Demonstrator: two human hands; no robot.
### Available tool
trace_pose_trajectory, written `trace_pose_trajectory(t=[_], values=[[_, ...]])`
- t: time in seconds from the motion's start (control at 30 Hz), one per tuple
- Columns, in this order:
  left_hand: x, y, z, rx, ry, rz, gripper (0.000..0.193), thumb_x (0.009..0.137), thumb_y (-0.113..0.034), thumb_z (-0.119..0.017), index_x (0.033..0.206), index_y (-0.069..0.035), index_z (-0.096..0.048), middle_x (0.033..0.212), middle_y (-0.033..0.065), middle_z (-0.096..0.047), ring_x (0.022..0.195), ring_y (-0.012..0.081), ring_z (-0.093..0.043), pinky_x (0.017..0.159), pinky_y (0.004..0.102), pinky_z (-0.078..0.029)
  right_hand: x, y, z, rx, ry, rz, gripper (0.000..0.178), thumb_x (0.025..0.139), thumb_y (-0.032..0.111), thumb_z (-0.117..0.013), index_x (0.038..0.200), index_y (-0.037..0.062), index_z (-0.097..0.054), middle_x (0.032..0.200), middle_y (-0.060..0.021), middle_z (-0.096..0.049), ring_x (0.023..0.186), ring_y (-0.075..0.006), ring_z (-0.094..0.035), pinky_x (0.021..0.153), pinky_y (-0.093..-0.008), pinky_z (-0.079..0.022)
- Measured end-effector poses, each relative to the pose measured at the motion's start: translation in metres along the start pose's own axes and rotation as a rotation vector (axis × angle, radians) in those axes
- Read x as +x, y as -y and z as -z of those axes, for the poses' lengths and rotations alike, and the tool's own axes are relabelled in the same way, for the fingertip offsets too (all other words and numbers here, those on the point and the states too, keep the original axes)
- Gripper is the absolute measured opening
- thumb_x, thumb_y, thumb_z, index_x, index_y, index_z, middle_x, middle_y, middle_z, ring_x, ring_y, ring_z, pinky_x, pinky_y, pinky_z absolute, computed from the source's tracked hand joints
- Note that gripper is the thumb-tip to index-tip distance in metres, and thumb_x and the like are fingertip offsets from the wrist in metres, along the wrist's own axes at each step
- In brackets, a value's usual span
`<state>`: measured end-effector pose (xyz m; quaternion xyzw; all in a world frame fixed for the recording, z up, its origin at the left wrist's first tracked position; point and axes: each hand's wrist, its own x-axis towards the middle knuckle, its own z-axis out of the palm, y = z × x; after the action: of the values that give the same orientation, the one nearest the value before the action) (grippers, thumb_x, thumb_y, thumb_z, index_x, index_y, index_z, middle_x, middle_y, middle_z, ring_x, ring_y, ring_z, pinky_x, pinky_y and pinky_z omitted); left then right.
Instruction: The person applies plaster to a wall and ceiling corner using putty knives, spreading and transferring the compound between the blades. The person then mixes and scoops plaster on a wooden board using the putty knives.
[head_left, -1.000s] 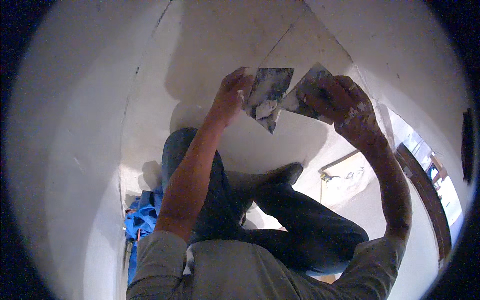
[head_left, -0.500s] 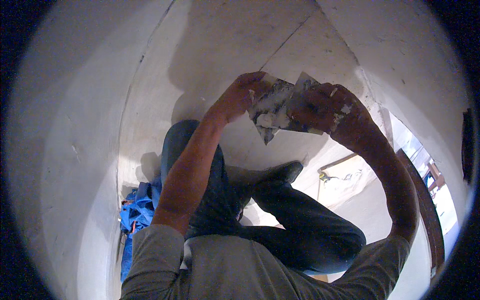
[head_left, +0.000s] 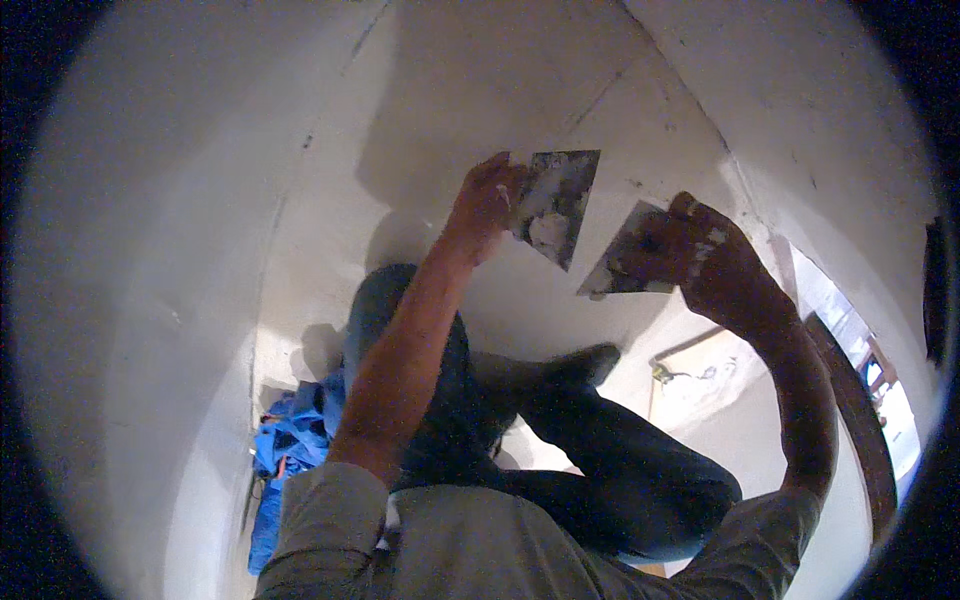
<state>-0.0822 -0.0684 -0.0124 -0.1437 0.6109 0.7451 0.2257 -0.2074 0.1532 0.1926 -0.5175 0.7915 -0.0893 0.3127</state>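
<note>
Head view: left fingers (head_left: 500,182) grip a white-smeared grey blade (head_left: 562,196), right fingers (head_left: 668,242) a darker blade (head_left: 622,258)

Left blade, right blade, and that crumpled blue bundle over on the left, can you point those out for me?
Left blade (head_left: 563,192): head view, on its smeared face.
Right blade (head_left: 639,216): head view, on the bare part near its upper corner.
Blue bundle (head_left: 298,434): head view, on its crumpled folds.

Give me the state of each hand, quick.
Left hand: closed, holding a flat scraper blade with a pale lump on it.
Right hand: closed, holding a second flat blade.
</note>
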Motion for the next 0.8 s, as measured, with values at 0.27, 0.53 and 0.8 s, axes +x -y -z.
trace_pose_trajectory(t=[0.27,0.53,0.8], values=[[-0.002,-0.038,-0.021,0.160,-0.210,-0.101,0.027,0.096,-0.029,-0.050,0.111,-0.007,-0.057,0.105,0.0009,-0.062,0.097,0.0129,-0.057,0.090,0.0296,-0.046,0.049,-0.035,0.008,1.398,-0.369,-0.547,0.028,0.084,0.000,-0.060,0.111,0.0061,-0.063,0.109,-0.0079,-0.059,0.100,-0.0229,-0.057,0.084,-0.0350,-0.048],[-0.004,0.008,-0.005,0.672,-0.269,-0.423,0.026,0.096,-0.025,-0.051,0.116,-0.009,-0.053,0.095,-0.0023,-0.056,0.090,0.0121,-0.052,0.080,0.0308,-0.047,0.173,-0.034,0.065,0.798,-0.432,-0.528,0.037,0.093,0.014,-0.055,0.130,0.0098,-0.050,0.099,-0.0044,-0.065,0.080,-0.0102,-0.053,0.075,-0.0255,-0.047],[-0.007,-0.038,-0.024,-0.115,-0.240,0.003,0.030,0.096,-0.030,-0.049,0.101,-0.001,-0.056,0.091,0.0008,-0.057,0.087,0.0128,-0.050,0.082,0.0284,-0.042,0.267,-0.042,0.011,0.547,-1.329,-0.316,0.033,0.091,0.013,-0.051,0.123,0.0059,-0.053,0.105,-0.0229,-0.059,0.096,-0.0331,-0.058,0.084,-0.0414,-0.048]])
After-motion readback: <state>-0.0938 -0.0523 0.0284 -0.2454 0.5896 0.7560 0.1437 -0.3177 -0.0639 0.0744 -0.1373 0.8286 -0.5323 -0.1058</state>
